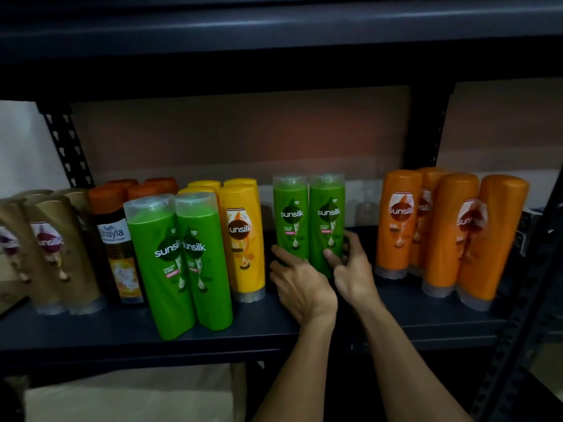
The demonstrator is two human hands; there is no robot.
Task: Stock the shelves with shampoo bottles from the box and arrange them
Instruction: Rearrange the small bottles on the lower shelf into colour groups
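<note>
Arranging step: the left hand (300, 284) grips the left green bottle (291, 214) low down, and the right hand (353, 275) grips the right green bottle (327, 214), both upright mid-shelf (396, 315). Next, probably, slide the pair toward 9 o'clock beside the 2 front green bottles (179, 263), keeping them from tipping.

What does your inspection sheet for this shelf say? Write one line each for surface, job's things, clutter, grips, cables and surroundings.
Surface: dark shelf, bare strip along the front.
Job's things: rear green pair upright mid-shelf; front green pair left of it; yellow bottles, orange bottles, gold bottles grouped; box not seen.
Clutter: unclear dark item at the right end.
Grips: left hand and right hand each hold one bottle of the rear green pair, low down.
Cables: nothing seen.
Surroundings: slotted rack post, upper shelf above.
</note>
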